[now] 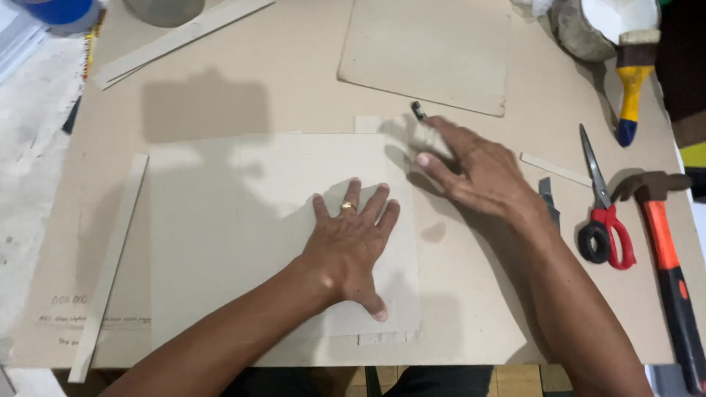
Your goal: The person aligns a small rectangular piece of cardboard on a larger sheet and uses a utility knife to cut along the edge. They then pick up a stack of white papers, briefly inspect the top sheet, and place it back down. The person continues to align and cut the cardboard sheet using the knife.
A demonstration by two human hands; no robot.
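My left hand (351, 246) lies flat, fingers spread, on a large grey cardboard sheet (220, 220) in the middle of the table; a ring is on one finger. My right hand (471, 169) rests just past the sheet's right edge, fingers closed around a small dark-tipped tool (418, 111), likely a pen or knife, with its tip pointing away from me. A narrower cardboard piece (368, 123) peeks out from under the sheet near the tool.
Red-handled scissors (604, 213), a hammer with orange-black handle (665, 242) and a yellow-handled brush (632, 81) lie on the right. Another cardboard sheet (430, 51) sits at the back. Cardboard strips lie at left (110, 265) and back left (176, 37).
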